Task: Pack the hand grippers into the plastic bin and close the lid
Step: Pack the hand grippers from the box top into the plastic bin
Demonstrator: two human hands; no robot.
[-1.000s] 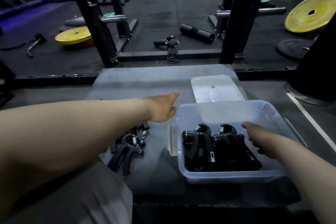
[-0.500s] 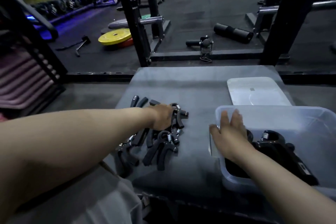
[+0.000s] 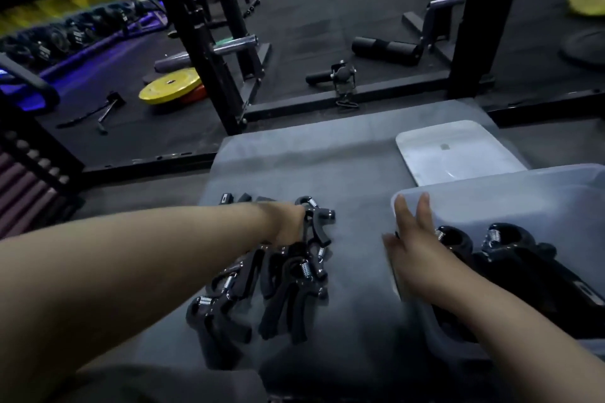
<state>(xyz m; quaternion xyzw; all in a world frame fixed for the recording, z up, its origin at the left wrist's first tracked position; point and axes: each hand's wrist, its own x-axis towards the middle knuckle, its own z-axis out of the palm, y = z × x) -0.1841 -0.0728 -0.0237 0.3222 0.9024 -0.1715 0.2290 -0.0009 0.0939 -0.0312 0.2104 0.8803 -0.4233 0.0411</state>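
- A dim gym floor with racks lies behind the grey padded desk (image 3: 343, 173).
- Risk: the tangled pile of black spring hand grippers (image 3: 281, 275) may snag and drag neighbours off the desk.
- Left hand (image 3: 288, 222) sits on the pile's far end; clenched or not, I cannot tell.
- Right hand (image 3: 412, 252), fingers spread and released, rests at the clear plastic bin (image 3: 523, 193) wall right of the pile; the white lid (image 3: 451, 154) lies beyond.

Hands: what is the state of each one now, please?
Left hand: on the hand gripper pile; grasp cannot be told.
Right hand: open, holding nothing.
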